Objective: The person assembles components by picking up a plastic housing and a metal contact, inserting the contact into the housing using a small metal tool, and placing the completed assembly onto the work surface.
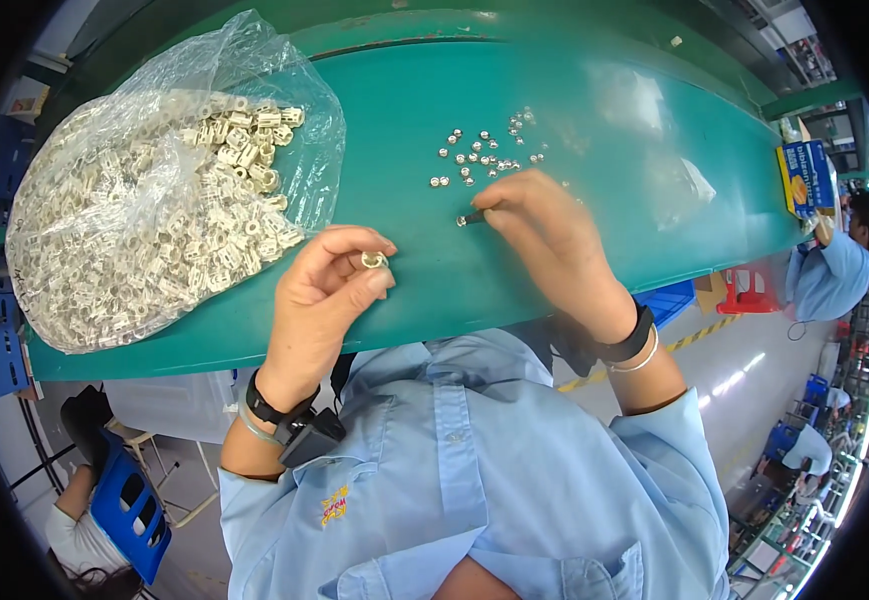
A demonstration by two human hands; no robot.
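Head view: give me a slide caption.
Left hand holds a cream part beside a bag of similar pieces; right hand holds a dark tool near small shiny pieces.

Grn bench [394, 110] w/ clr bag [144, 205], sm metal pcs [474, 157]

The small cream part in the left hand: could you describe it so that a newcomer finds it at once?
On the green table, find the big clear bag full of cream parts. Just right of it, the left hand pinches the small cream part. Unlike the many similar ones inside the bag, it is held alone.
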